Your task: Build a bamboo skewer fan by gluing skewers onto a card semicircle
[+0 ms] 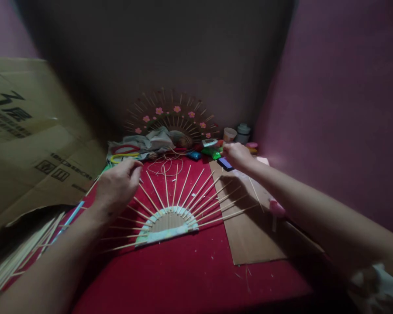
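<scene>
A half-round fan frame of thin wooden sticks [170,220] lies on the red cloth, its sticks spreading outward from a cardboard half disc edged with pale patterned paper. My left hand [119,181] hovers over the frame's left sticks, thumb and fingers pressed together; whatever they may pinch is too small to make out. Further off to the right, my right hand [238,155] is closed beside a green packet [212,152] and a blue-purple pad [225,164]. Its fingertips point away from me, and I cannot tell whether they hold anything.
Scissors with red and yellow handles [126,155] lie by a grey cloth at the back. Behind stands a finished-looking fan with pink flowers [177,110]. A cardboard sheet [258,235] lies right, loose sticks [26,253] left. A cup [229,134] stands near the wall.
</scene>
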Available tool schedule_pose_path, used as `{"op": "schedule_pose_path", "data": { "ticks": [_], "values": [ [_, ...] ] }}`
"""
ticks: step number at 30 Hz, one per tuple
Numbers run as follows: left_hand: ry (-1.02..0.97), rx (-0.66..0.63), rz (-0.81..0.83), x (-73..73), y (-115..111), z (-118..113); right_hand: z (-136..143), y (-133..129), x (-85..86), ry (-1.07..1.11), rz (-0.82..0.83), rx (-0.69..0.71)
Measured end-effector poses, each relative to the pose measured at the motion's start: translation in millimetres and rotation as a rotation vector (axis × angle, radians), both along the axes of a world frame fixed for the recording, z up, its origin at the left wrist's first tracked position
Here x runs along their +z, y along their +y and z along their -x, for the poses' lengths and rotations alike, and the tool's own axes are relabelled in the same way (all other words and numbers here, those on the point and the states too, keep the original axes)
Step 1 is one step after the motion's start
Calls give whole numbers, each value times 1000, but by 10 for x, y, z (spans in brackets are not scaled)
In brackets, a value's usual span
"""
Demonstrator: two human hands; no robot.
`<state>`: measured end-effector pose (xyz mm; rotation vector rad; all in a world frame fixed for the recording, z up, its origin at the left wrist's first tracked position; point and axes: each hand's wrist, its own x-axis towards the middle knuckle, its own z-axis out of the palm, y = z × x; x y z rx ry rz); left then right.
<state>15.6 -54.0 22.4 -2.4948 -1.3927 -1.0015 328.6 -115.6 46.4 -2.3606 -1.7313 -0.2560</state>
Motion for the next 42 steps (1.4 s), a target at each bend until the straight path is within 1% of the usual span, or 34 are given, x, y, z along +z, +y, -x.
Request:
{"op": "schedule_pose_path", "data": {
  "ticks": [3, 7, 10, 13, 15, 17, 19, 20, 21, 22, 23, 24, 26, 27, 29, 30, 32, 34, 35, 36, 38, 40, 42],
  "values": [
    [80, -28, -62, -96, 55, 22, -4, 391, -76, -46, 30, -31],
    [130, -61, -156, -181, 101, 49, 13, 752, -169, -74, 52, -15],
    [133, -63, -176, -205, 106, 64, -12, 893, -152, -69, 37, -24],
    [105, -63, -150, -189, 88, 66, -80, 876, -15, -47, -25, -50],
    [62, -71, -113, -152, 68, 58, -124, 767, 114, -22, -72, -42],
    [-19, -106, -26, -96, 39, 41, -123, 572, 226, 12, -102, 5],
    [-161, -153, 159, -34, -6, 9, -38, 292, 280, 114, -125, 103],
    [-252, -185, 292, -6, -38, -13, 41, 125, 275, 256, -176, 189],
    [-353, -223, 446, 17, -78, -40, 142, -52, 249, 407, -204, 284],
    [-456, -275, 609, 35, -127, -71, 258, -234, 201, 507, -252, 390],
    [-550, -346, 766, 46, -184, -104, 383, -415, 136, 564, -307, 479],
    [-629, -431, 906, 51, -248, -138, 507, -589, 59, 599, -359, 541],
    [-730, -587, 1102, 49, -388, -203, 723, -902, -108, 597, -439, 633],
    [-750, -646, 1156, 46, -459, -229, 803, -1036, -185, 610, -459, 657],
    [-750, -705, 1193, 43, -595, -268, 899, -1260, -302, 711, -449, 698],
    [-740, -712, 1189, 44, -658, -280, 918, -1349, -338, 817, -424, 709],
    [-721, -708, 1164, 51, -777, -297, 923, -1481, -373, 1150, -379, 689],
    [-724, -701, 1128, 57, -895, -318, 917, -1556, -380, 1553, -372, 615],
    [-728, -702, 1109, 59, -957, -332, 920, -1575, -382, 1725, -369, 577],
    [-730, -702, 1092, 61, -1021, -349, 929, -1587, -385, 1854, -352, 550],
    [-705, -701, 1064, 67, -1149, -385, 964, -1606, -396, 1979, -292, 513],
    [-636, -701, 1056, 75, -1266, -416, 1005, -1641, -409, 2001, -226, 485],
    [-553, -706, 1055, 83, -1360, -442, 1033, -1701, -423, 2000, -201, 465]
  ]
}}
